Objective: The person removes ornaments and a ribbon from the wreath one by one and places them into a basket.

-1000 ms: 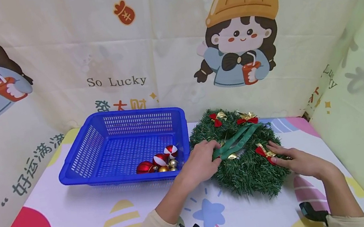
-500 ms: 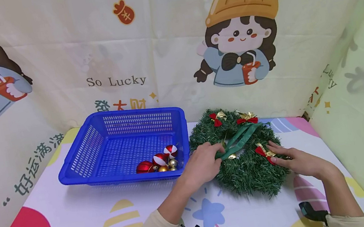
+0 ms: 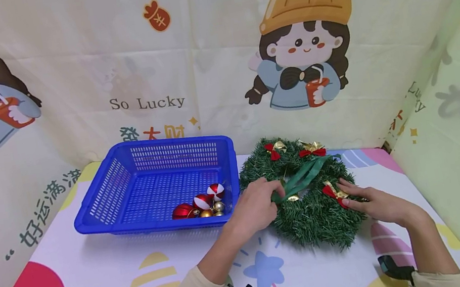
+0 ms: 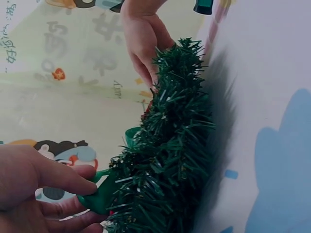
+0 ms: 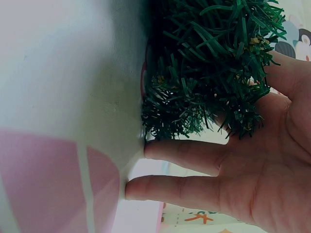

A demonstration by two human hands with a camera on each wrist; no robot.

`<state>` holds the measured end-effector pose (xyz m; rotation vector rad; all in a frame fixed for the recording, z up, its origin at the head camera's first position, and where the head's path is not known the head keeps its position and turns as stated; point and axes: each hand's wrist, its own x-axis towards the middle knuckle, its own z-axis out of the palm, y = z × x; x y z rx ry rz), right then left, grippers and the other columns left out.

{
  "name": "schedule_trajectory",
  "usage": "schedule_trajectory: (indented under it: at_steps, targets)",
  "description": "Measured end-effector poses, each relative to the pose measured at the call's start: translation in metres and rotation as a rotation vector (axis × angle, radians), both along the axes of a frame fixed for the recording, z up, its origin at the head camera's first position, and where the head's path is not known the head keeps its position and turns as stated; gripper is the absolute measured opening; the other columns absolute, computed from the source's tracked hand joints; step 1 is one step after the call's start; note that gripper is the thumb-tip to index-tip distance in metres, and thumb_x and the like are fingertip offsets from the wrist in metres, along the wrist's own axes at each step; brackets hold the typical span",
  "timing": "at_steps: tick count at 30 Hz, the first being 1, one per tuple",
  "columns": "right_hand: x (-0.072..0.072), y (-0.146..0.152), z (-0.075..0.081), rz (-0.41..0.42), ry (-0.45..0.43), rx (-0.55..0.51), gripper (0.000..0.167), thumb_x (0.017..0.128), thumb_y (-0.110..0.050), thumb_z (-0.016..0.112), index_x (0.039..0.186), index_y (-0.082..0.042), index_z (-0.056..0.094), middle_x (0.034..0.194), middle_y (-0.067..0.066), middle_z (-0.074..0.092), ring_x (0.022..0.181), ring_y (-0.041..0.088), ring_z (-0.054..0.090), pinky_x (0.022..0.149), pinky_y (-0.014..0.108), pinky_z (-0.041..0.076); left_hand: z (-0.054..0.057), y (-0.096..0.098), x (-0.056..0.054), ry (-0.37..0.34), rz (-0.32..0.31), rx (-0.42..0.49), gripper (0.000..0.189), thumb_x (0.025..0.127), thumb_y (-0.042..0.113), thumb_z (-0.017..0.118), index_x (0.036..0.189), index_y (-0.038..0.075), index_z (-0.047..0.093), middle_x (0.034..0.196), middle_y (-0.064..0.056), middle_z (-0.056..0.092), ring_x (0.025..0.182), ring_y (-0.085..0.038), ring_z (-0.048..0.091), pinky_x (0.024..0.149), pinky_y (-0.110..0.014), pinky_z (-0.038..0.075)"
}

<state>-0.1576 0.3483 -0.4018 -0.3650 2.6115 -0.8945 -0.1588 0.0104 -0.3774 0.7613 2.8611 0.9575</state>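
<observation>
A green wreath [image 3: 318, 223] lies on the table, dressed with red bows and gold ornaments. My left hand [image 3: 256, 206] is at its left side, pinching a green ribbon [image 3: 305, 176] between thumb and fingers. The ribbon runs in loops over the wreath's middle toward its upper right. In the left wrist view the pinched ribbon end [image 4: 99, 196] shows between the fingertips. My right hand [image 3: 376, 202] rests on the wreath's right side, beside a red and gold bow [image 3: 334, 194]. Its fingers are straight, two reaching down to the table in the right wrist view.
A blue plastic basket [image 3: 147, 146] stands left of the wreath. In its near right corner lie red ball ornaments [image 3: 184, 211], red and white ones [image 3: 215, 191] and small gold balls [image 3: 206, 214]. A printed cloth wall [image 3: 220, 88] rises behind the table.
My left hand has shifted slightly to the right along with the ribbon end, and the ribbon's loops now lie closer together. My right hand, the wreath and the basket stay in place.
</observation>
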Motion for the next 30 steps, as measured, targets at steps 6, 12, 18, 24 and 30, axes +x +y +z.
schedule_trajectory:
  at_steps: [6,12,18,24,30]
  targets:
    - [-0.001,0.001,-0.002,0.007,-0.004,0.001,0.068,0.107,-0.038,0.056,0.163,-0.006,0.032,0.173,0.023,0.012,0.152,0.062,0.009,0.112,0.081,0.022,0.004,-0.004,0.000,-0.019,-0.009,0.058,0.035,0.086,-0.009,0.063,0.106,0.018,0.075,0.096,-0.002,0.062,0.081,-0.016,0.050,0.066,-0.026,0.043]
    - [-0.001,0.000,-0.002,0.005,0.001,-0.002,0.067,0.108,-0.037,0.056,0.162,-0.005,0.033,0.173,0.023,0.012,0.151,0.062,0.010,0.111,0.082,0.021,0.008,-0.009,-0.002,-0.040,-0.014,0.109,0.032,0.088,-0.010,0.063,0.105,0.015,0.076,0.099,-0.002,0.063,0.084,-0.018,0.051,0.068,-0.027,0.044]
    - [0.000,0.000,-0.001,0.001,-0.002,-0.006,0.067,0.108,-0.037,0.055,0.162,-0.005,0.033,0.173,0.023,0.011,0.151,0.063,0.009,0.111,0.082,0.019,0.012,-0.015,-0.003,-0.041,-0.008,0.122,0.033,0.088,-0.011,0.062,0.105,0.014,0.075,0.095,-0.005,0.061,0.084,-0.018,0.050,0.070,-0.029,0.041]
    - [-0.001,0.000,-0.001,0.001,0.000,0.004,0.067,0.107,-0.038,0.056,0.162,-0.006,0.034,0.172,0.023,0.012,0.151,0.063,0.010,0.111,0.082,0.021,0.016,-0.020,-0.003,-0.059,0.012,0.136,0.032,0.088,-0.011,0.063,0.104,0.013,0.075,0.094,-0.003,0.060,0.086,-0.019,0.052,0.068,-0.028,0.043]
    - [-0.001,0.001,-0.002,0.002,0.001,0.004,0.067,0.107,-0.038,0.056,0.162,-0.006,0.034,0.172,0.023,0.012,0.151,0.063,0.010,0.111,0.082,0.021,0.019,-0.026,-0.006,-0.054,0.024,0.169,0.029,0.087,-0.011,0.061,0.098,0.012,0.074,0.090,-0.002,0.058,0.082,-0.020,0.050,0.066,-0.028,0.041]
